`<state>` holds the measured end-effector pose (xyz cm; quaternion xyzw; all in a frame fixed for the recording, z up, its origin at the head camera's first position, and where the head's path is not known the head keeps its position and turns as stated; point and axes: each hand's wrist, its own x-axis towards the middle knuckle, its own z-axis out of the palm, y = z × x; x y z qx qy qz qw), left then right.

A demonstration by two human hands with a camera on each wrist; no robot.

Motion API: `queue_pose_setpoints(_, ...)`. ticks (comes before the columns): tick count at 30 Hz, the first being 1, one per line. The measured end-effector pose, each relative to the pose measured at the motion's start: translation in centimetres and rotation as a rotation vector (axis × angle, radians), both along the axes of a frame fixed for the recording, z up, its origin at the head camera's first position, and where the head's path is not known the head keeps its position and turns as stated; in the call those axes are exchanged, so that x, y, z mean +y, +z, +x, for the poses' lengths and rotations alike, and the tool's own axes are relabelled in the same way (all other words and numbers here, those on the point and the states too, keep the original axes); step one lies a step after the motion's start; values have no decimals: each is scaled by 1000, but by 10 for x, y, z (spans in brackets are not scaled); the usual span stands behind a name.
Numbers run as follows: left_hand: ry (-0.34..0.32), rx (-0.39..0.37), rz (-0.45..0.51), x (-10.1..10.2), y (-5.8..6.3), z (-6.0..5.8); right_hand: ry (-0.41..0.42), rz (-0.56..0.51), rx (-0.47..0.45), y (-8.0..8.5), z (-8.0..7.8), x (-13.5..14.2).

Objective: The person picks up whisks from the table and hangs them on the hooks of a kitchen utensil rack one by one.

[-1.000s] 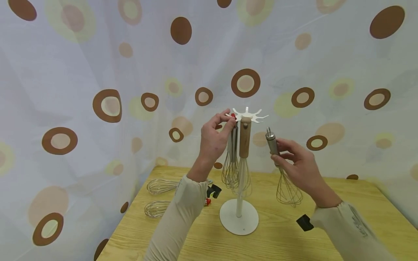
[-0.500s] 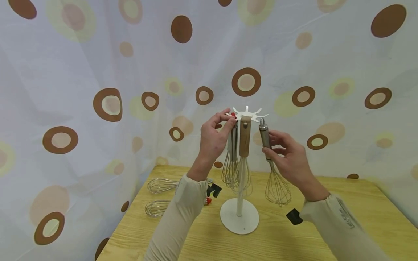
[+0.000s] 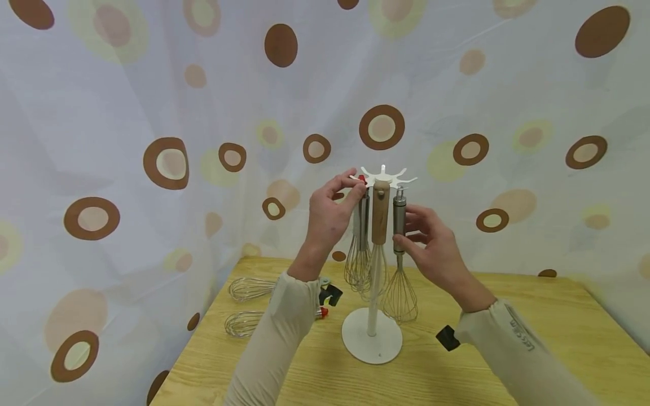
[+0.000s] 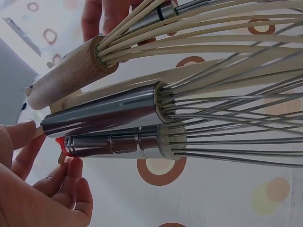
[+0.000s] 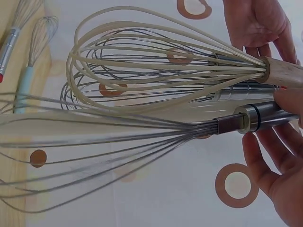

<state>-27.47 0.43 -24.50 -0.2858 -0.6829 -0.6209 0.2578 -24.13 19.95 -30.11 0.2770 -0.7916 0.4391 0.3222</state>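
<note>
Holding a steel whisk up to the white rack

Watching over the feed, I see the person's right hand pinching the steel whisk by its handle, thumb on the near side and fingers behind. It is nearly upright, wires down, its end loop right at one of the rack's front prongs. I cannot tell whether the loop is actually over that prong (the two overlap from where I sit).

The left hand is up at the rack's other side, thumb and fingers pinching it at the prong tips. Just beside those fingertips hang two metal-handled whisks, a plain one and a red-ended one, close together. Between the two hands, a wooden-handled whisk hangs at the front of the rack, with pale wires that run down before the post.

The rack's round base stands flat on the wood-grained desk. Left of it lie two more whisks, one with a pale blue handle, the other with a red tip, both partly covered by the left sleeve in my head view. Behind everything hangs a dotted curtain.
</note>
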Motion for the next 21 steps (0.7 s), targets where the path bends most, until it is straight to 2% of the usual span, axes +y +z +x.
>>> queue_pose_setpoints(9,-29,-6,-58,-9,3,3,27,22,-11,0,1,-2)
queue_pose_setpoints(15,-38,5,-65,-20,4,7,45,-55,-31,5,7,1)
queue_pose_setpoints(18,-14,6,-45,-32,-2,7,44,-110,-17,14,10,4)
queue_pose_setpoints(21,24,-46,-68,-49,-18,2,43,-148,35,25,10,4)
